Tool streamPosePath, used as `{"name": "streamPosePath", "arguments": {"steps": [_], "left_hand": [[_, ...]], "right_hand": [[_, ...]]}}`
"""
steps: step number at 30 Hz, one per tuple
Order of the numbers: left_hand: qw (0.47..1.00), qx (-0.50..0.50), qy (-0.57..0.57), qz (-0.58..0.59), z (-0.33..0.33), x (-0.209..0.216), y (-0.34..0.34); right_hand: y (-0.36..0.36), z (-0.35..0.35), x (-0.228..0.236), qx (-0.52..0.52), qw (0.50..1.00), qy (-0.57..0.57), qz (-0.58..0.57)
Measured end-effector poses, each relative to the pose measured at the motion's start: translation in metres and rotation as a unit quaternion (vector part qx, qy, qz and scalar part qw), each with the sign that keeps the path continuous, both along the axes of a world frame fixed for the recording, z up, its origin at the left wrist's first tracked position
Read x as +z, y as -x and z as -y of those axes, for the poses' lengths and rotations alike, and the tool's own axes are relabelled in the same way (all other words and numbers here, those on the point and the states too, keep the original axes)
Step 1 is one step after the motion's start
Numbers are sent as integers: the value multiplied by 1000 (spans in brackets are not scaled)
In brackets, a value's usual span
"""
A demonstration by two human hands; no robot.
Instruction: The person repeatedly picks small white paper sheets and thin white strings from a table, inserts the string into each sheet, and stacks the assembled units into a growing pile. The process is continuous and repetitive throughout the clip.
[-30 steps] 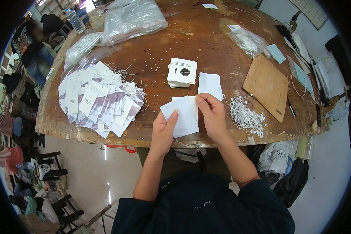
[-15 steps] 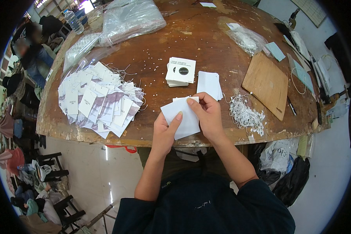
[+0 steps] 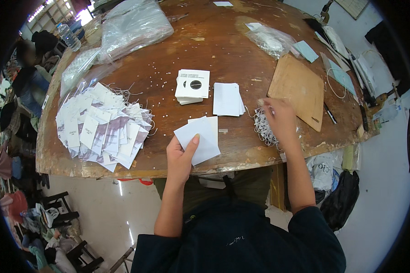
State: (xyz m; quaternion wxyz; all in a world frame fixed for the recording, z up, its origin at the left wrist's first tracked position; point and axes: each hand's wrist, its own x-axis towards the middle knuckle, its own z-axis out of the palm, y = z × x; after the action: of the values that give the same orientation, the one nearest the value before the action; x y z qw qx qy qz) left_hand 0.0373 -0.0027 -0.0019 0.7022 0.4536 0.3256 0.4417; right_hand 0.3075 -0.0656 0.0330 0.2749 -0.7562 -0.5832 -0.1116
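Note:
My left hand (image 3: 179, 159) grips white cards (image 3: 199, 142) near the table's front edge, thumb on top. They overlap at different angles, one sticking out behind the other. My right hand (image 3: 280, 119) is over a tangled heap of thin white strings (image 3: 265, 129), fingertips pinched together at its far side. A thin strand trails left from those fingertips. Beyond my left hand sits a neat stack of square cards (image 3: 193, 85) with a black round print. Beside it lies a stack of plain white cards (image 3: 228, 98). To the left spreads a large pile of strung white tags (image 3: 102, 127).
A wooden board (image 3: 298, 91) lies right of the strings, with a pen (image 3: 330, 113) past it. Clear plastic bags (image 3: 134, 29) cover the far left, near a water bottle (image 3: 68, 36). Another clear bag (image 3: 269, 41) rests far right. Small white bits dot the brown table (image 3: 223, 50).
My right hand has let go of the cards and moved right to the string heap. My left hand keeps the cards. The whole view has shifted slightly.

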Motion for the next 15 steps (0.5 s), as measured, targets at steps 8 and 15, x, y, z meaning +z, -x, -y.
{"name": "streamPosePath", "arguments": {"steps": [8, 15], "left_hand": [[1000, 10, 3, -20, 1, -1, 4], [1000, -11, 17, -9, -1, 2, 6]], "right_hand": [[12, -9, -25, -15, 991, 101, 86], [3, 3, 24, 49, 906, -206, -365]]}}
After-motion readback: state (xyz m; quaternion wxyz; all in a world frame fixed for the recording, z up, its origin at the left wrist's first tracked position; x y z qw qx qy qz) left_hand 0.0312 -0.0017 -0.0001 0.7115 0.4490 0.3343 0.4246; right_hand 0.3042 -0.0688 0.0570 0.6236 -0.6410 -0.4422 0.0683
